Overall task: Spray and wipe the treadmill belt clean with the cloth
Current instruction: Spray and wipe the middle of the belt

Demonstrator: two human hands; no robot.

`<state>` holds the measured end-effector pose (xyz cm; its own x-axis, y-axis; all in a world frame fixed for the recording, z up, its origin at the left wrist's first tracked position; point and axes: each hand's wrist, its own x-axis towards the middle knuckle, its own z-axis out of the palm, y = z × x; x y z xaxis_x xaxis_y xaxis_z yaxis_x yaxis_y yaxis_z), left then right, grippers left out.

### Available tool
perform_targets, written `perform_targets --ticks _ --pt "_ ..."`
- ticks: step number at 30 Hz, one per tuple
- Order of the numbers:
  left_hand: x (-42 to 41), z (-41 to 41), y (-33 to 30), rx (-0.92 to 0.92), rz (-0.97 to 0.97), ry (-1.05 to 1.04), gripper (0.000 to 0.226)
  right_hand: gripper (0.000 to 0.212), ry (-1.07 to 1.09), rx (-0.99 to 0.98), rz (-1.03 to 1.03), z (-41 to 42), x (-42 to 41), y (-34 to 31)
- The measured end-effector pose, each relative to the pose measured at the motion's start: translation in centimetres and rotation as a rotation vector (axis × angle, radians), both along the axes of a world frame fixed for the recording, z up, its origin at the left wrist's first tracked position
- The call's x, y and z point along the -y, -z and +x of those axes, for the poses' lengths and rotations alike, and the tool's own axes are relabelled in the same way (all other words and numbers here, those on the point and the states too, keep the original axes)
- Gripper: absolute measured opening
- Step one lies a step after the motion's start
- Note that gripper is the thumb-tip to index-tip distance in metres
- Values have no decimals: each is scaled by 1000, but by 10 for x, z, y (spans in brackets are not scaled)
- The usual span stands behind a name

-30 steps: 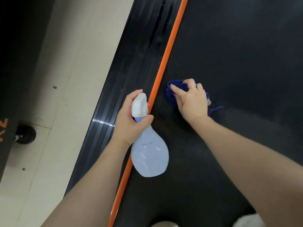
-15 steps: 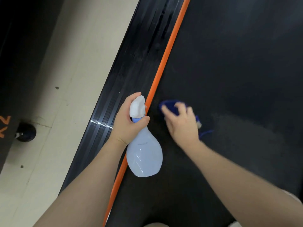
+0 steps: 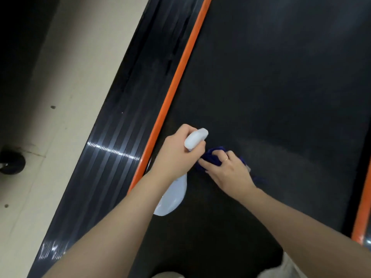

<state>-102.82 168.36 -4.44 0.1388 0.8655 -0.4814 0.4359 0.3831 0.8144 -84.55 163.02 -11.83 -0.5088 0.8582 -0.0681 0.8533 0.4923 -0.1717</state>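
Observation:
The black treadmill belt (image 3: 281,81) fills the right of the view. My left hand (image 3: 176,155) grips the neck of a pale blue spray bottle (image 3: 170,199), whose white nozzle (image 3: 195,138) points up and to the right over the belt. My right hand (image 3: 226,171) presses a crumpled dark blue cloth (image 3: 212,157) flat on the belt, right beside the left hand. Much of the cloth is hidden under the fingers. A duller grey patch (image 3: 297,157) shows on the belt to the right of the cloth.
An orange strip (image 3: 180,69) borders the belt on the left, with a glossy ribbed black side rail (image 3: 120,137) beyond it. Another orange strip (image 3: 361,217) shows at the right edge. Beige floor (image 3: 60,97) lies to the left, with a small black wheel (image 3: 12,162).
My right hand has pulled the cloth back along the belt toward me, ending close against the left hand. The left hand has swung the bottle's nozzle rightward over the belt.

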Motion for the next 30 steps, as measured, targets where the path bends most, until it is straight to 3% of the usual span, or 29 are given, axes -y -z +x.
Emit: perform_targets --ticks 2,4,6,8,10,12,14,17,19,21,23,26,28,30 --pt "-1 10 0 9 -38 73 15 37 125 66 93 24 -35 3" --pt "-2 15 3 1 -48 84 15 38 510 30 181 46 -69 6" --pt "-2 19 5 -5 -53 48 12 41 686 19 215 49 -61 10" --pt "-4 24 6 3 -72 12 11 43 571 21 215 37 -21 11" --pt "-4 32 6 29 -89 -33 9 44 306 5 156 28 25 9" --pt "-2 40 7 58 -98 -91 9 46 173 19 122 34 30 9" --pt "0 45 8 60 -76 -147 13 45 253 46 160 47 -2 15" --pt "3 48 9 53 -48 -159 13 45 646 32 217 55 -48 17" --pt "5 49 9 51 -42 -143 13 48 750 -11 213 42 -40 16" --pt "3 48 8 37 -42 -142 12 53 649 -25 160 23 -2 12" --pt "0 47 10 14 -45 -159 12 55 395 3 69 14 38 5" --pt "-3 45 14 6 -21 -170 9 40 201 25 98 40 22 8" --pt "-2 43 15 12 4 -161 5 40 375 65 180 62 -17 13" --pt "1 40 15 27 31 -156 4 40 706 41 195 72 -44 12"
